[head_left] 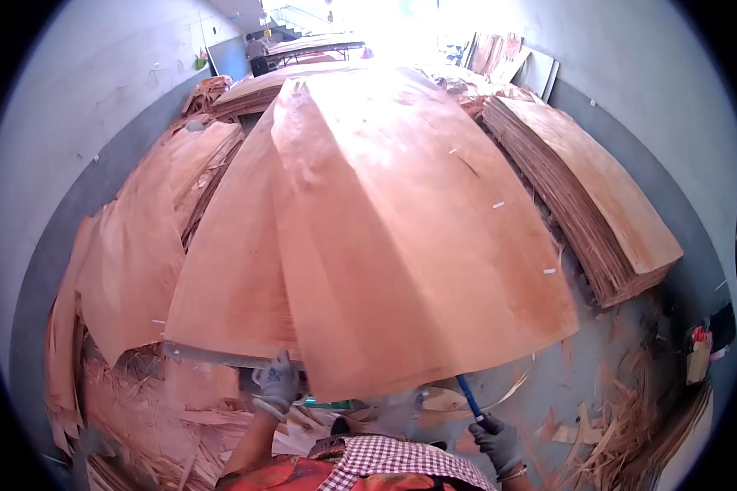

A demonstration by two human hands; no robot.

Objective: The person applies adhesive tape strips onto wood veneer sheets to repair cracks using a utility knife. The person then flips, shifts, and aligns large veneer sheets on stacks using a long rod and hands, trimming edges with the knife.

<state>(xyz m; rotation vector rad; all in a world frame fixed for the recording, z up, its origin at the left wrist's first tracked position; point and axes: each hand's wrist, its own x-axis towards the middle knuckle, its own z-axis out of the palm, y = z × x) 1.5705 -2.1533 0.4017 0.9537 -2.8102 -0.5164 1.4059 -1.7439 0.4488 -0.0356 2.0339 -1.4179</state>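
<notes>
A large thin wood veneer sheet (368, 311) lies over other sheets on a long stack in front of me, with a raised fold running along it. My left hand (277, 383), in a grey-white glove, is closed at the near edge of the veneer, beside the top sheet's left corner; some fingertips are hidden. My right hand (498, 443), in a dark grey glove, is wrapped around the black grip of a tool with a blue shaft (469, 397). The tool's far end disappears beneath the veneer's near edge, so its kind is not visible.
Stacked veneer (581, 196) stands on the right, and loose sheets (139, 245) droop on the left. Torn wood strips (606, 442) litter the floor. Another person (256, 56) stands far back by a table (319, 47). Walls (82, 106) flank both sides.
</notes>
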